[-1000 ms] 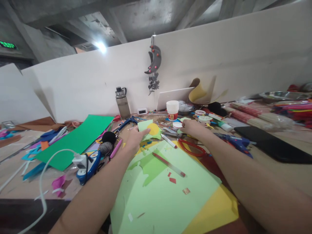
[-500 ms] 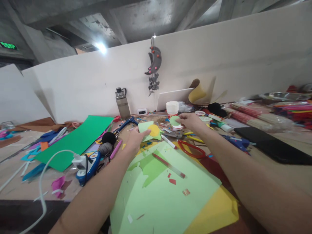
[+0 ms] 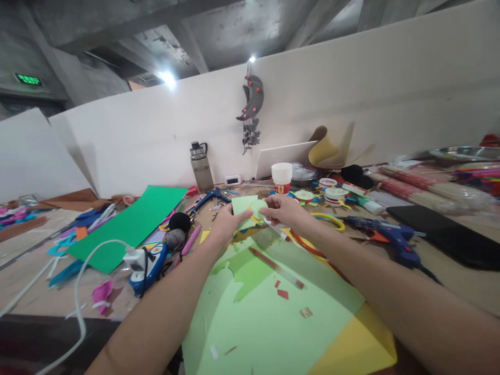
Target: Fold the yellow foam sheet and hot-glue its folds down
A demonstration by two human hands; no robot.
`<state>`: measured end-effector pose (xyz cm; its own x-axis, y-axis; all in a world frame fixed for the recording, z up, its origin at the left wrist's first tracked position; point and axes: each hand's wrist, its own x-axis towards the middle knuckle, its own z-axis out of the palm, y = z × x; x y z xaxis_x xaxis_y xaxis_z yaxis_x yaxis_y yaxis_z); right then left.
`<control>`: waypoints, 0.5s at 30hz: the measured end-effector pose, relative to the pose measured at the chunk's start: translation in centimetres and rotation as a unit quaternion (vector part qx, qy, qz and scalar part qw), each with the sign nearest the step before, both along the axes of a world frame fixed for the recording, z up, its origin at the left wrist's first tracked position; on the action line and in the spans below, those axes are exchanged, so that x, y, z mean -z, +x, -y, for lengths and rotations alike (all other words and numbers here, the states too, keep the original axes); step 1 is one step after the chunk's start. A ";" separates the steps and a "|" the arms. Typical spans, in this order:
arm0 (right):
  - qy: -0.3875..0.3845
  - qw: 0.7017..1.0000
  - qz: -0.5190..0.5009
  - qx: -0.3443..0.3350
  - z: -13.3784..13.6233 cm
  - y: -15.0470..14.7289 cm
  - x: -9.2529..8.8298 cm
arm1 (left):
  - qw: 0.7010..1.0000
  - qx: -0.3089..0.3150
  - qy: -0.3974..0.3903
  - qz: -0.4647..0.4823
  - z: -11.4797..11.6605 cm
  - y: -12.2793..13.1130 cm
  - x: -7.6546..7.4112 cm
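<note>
My left hand point(image 3: 226, 225) pinches a light green paper piece point(image 3: 244, 204) with a yellow shape stuck on it, held just above the table. My right hand point(image 3: 284, 208) is closed on a small light green paper circle point(image 3: 258, 209) and holds it against that piece, so both hands meet at the middle. Under my forearms lies a large light green sheet point(image 3: 265, 307) over a yellow sheet point(image 3: 359, 349). A red pencil point(image 3: 276, 266) rests on the green sheet among small red scraps.
A dark green sheet point(image 3: 128, 225), a blue glue gun point(image 3: 392, 238) on the right, another glue gun with a white cable point(image 3: 146, 260) on the left. A water bottle point(image 3: 202, 166), paper cups point(image 3: 282, 177), tape rolls point(image 3: 335, 194) and a black mat point(image 3: 449, 229) stand further back.
My right hand lifted a light green circle from near the cups and brought it left onto the piece in my left hand. The view shifted slightly.
</note>
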<state>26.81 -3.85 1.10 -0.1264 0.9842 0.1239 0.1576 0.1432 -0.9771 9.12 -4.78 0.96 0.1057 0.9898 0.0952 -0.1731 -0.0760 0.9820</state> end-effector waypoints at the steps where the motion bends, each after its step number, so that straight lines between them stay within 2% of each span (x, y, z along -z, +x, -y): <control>1: 0.004 1.000 0.020 0.006 0.0 0.0 0.1 | 1.000 -0.001 -0.002 -0.005 0.0 0.0 0.1; 6: 0.020 0.993 0.113 0.037 -0.5 0.6 0.0 | 0.999 0.000 -0.003 -0.036 -0.9 -0.5 0.9; 9: 0.031 0.983 0.150 0.104 -1.7 2.9 -0.4 | 0.998 -0.028 -0.015 -0.053 -1.8 -1.2 1.4; 12: 0.043 0.956 0.214 0.197 -2.9 5.8 -0.6 | 0.992 -0.086 -0.009 -0.090 -2.5 -2.3 1.5; 15: 0.041 0.924 0.295 0.241 -3.6 7.5 -0.2 | 0.992 -0.084 -0.016 -0.097 -2.9 -3.3 1.2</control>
